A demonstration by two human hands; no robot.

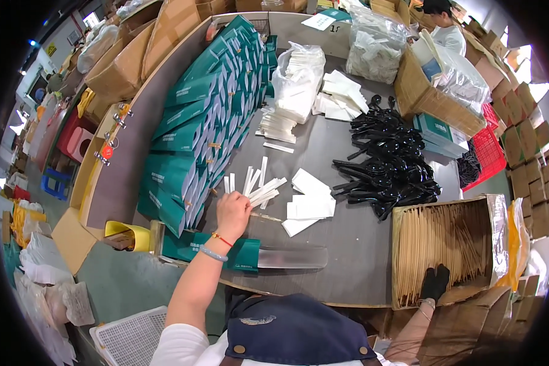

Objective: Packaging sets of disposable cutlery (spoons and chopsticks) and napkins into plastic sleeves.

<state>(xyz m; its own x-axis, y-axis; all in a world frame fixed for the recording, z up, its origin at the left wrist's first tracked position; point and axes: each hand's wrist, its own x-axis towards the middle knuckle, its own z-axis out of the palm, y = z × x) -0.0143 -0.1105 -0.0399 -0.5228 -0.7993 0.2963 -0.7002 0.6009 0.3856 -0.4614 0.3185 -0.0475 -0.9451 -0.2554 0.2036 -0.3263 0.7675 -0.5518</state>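
Landmark: flat white packets (311, 204) at mid-worktop (360, 268). Left hand (233, 213) is placed to their left, at the slim white strips (265, 194); these are spread loose, probably so singles can be picked out. Left fingers are bent down and part hidden; whether a strip is clamped can't be told. Right hand (435, 282), black-gloved, is lowered onto brown sticks (439, 250) in an open carton (499, 244), right of the packets and nearer the body. Fingertips are lost against the sticks, so grip can't be told either. Sticks are packed side by side, presumably for easy drawing by that hand. Black spoons (384, 158) are heaped right of the packets, likely for short reach. Green sleeves (189, 122) are stood overlapped to the left, seemingly so each edge is exposed. A clear plastic piece (293, 257) is laid nearer the body than the packets, its left end met by another green sleeve (244, 253); inserted or just underneath, not clear. Beyond the packets, a strip-filled bag (299, 76) is set, apparently as refill stock.
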